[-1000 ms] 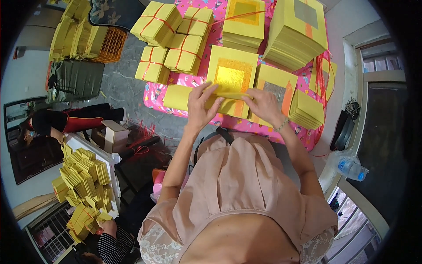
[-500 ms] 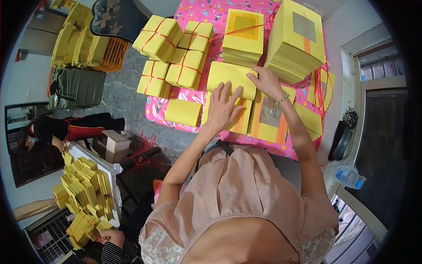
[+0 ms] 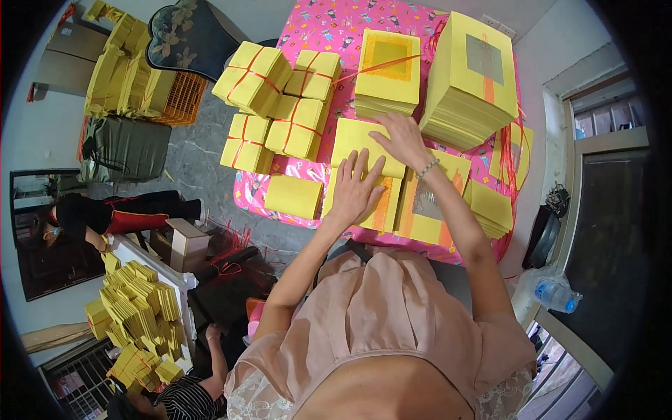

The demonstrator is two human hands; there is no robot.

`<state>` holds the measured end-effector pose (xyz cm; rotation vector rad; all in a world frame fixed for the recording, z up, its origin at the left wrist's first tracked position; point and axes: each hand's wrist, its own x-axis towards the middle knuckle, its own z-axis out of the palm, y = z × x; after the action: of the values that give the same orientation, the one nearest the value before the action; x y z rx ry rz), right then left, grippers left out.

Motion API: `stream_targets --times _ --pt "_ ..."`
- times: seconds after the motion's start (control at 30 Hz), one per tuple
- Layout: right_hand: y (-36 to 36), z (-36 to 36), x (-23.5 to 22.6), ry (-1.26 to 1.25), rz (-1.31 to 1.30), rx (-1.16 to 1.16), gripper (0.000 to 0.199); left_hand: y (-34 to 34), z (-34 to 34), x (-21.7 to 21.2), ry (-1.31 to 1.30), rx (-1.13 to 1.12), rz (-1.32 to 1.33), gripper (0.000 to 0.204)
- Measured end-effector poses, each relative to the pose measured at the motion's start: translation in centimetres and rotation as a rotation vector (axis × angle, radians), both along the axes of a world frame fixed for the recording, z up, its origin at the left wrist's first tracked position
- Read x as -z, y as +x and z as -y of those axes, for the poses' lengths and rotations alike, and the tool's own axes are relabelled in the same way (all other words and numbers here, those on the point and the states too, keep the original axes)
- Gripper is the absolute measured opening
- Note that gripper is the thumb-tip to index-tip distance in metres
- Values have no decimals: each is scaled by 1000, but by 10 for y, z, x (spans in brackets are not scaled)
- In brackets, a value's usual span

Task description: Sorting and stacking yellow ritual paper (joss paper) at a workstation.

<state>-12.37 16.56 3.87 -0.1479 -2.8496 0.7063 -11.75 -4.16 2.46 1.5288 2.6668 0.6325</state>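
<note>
A folded yellow paper [image 3: 350, 138] lies on the table in front of me, over the far end of a yellow paper stack with an orange printed patch [image 3: 386, 211]. Flat on its near left part rests my left hand [image 3: 355, 192], fingers spread. My right hand [image 3: 404, 143] reaches over its far right part with the fingers stretched out and pressing down on the paper; part of the sheet is hidden under it. Beside them, under my right forearm, sits yellow paper with a silver patch [image 3: 427, 203]. A small folded yellow pile [image 3: 294, 197] lies to the left.
Yellow bundles tied with red string [image 3: 295, 126] stand at the far left of the pink table cover [image 3: 315, 24]. Behind are a patterned stack [image 3: 387, 70] and a tall stack [image 3: 465, 105]. Red strings [image 3: 514, 168] hang at right. Two people work by a paper-laden side table [image 3: 183, 308].
My right hand has moved left across the folded paper, its fingers now flatter. My left hand stays on the paper. The person at lower left has stretched out an arm.
</note>
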Motion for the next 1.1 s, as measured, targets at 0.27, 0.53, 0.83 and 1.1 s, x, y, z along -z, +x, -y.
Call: stream_targets --times 0.27,0.53,0.83,1.1 --pt "-3 3 12 -37 -9 -9 37 0 0 -1 -25 2 33 70" --pt "-4 5 14 -49 -25 -13 35 -1 3 6 25 0 138 73" --pt "-5 4 16 -51 -46 -9 35 0 11 -2 -2 29 92 67" --pt "9 23 6 123 -291 85 34 3 10 1 -74 6 65 66"
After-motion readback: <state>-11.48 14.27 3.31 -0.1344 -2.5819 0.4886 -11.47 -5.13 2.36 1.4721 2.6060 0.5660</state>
